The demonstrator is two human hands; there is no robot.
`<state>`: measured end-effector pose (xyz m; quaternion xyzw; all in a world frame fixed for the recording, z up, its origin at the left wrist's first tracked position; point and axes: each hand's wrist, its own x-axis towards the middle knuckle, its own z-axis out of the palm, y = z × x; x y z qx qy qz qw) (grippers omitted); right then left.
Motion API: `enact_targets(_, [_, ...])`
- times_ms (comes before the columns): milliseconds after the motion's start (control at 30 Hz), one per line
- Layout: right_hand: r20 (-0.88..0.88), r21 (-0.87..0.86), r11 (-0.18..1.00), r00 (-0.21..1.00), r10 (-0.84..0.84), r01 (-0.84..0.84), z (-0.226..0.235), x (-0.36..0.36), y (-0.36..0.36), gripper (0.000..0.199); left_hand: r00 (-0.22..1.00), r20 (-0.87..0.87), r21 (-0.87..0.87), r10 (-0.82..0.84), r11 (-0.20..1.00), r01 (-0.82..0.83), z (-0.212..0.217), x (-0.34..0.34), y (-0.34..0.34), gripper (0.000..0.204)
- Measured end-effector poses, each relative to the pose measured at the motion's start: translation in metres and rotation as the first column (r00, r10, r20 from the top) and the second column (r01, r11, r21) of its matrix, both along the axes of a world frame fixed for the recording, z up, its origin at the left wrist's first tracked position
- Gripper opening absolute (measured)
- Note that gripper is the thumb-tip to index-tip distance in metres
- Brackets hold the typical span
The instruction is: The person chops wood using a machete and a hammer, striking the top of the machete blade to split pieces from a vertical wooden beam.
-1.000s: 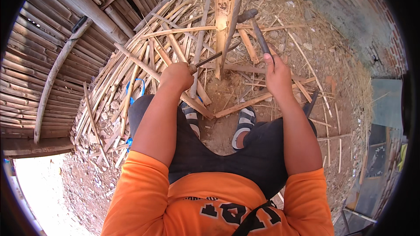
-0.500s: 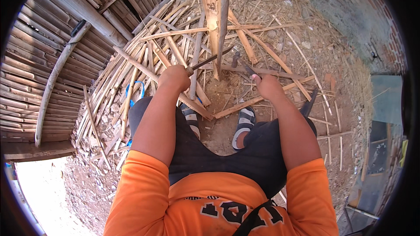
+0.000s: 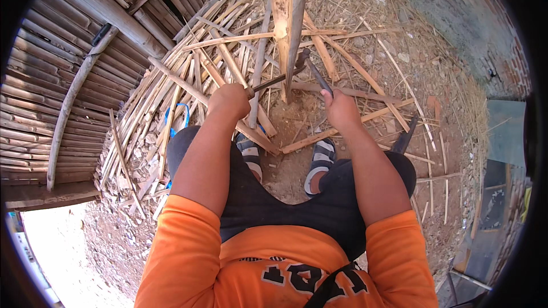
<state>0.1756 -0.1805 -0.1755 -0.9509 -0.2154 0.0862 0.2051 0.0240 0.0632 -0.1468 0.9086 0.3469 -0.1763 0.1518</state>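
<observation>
My left hand (image 3: 229, 101) is closed around the wooden handle of a long-bladed knife (image 3: 268, 84). Its blade slants up to the right and crosses the lower part of an upright wooden post (image 3: 282, 28), pale on one side and grey on the other. In my right hand (image 3: 342, 108) is a hammer (image 3: 317, 74), gripped by its dark handle. The hammer's head is at the blade's far end, beside the post; whether the two touch, I cannot tell. Both hands are ahead of my knees.
Split wood strips (image 3: 171, 88) lie heaped at the left, with more scattered on the dirt. A bamboo slat wall (image 3: 57, 80) stands left, a brick wall (image 3: 456, 17) at the far right. A blue strap (image 3: 186, 115) lies by my left knee. A dark flat piece (image 3: 406, 134) juts beside my right knee.
The hammer has swung up and left, its head now at the blade's far end. My right hand has shifted slightly left. The blade sits slightly lower against the post.
</observation>
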Motion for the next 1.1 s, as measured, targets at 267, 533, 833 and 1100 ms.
enact_targets(267, [0.022,0.219,0.969,0.993,-0.119,0.111,0.037,0.014,0.003,0.053,0.999,-0.004,-0.028,-0.035,0.999,0.035,-0.028,0.002,0.000,0.034])
enact_targets(533, [0.021,0.301,0.944,0.989,-0.150,0.136,0.048,-0.001,-0.008,0.051,0.999,-0.018,-0.044,-0.038,0.998,0.037,-0.019,0.014,-0.009,0.031])
enact_targets(833, [0.043,0.219,0.973,0.996,-0.082,0.070,0.006,0.017,-0.002,0.053,0.998,-0.059,-0.035,-0.010,0.999,0.008,-0.047,0.005,0.010,0.034])
enact_targets(1100, [0.023,0.361,0.926,0.992,-0.123,0.106,0.016,-0.002,0.004,0.050,0.999,-0.029,-0.038,0.021,0.999,-0.022,-0.054,0.015,0.002,0.036])
